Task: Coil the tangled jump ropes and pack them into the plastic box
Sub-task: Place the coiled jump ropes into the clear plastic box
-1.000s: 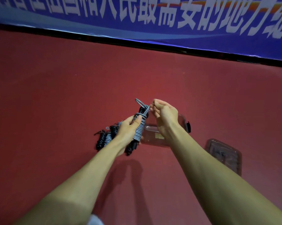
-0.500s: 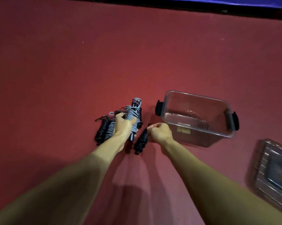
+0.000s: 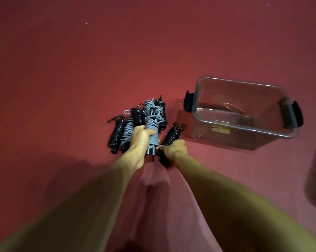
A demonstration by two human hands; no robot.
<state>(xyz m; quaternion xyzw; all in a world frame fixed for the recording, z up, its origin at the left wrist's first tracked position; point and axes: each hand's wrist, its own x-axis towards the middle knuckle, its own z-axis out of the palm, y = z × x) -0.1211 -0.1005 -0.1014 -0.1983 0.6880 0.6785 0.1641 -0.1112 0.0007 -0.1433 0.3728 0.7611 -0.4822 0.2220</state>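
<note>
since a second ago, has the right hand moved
Yes. The right hand left the top of the grey coil in the left hand and came down onto the black coil on the floor, just left of the plastic box.

— What's the box point(image 3: 241, 126) made of?
— Clear plastic, smooth and glossy, with matt black plastic latches point(image 3: 188, 102).
— And the ropes?
— The grey coil point(image 3: 150, 119) is a dull, smooth cord. The black coil point(image 3: 172, 132) nearest the box is shinier (its ridges catch light).
— Underneath?
— A red floor point(image 3: 80, 70), matt and felt-like.
</note>
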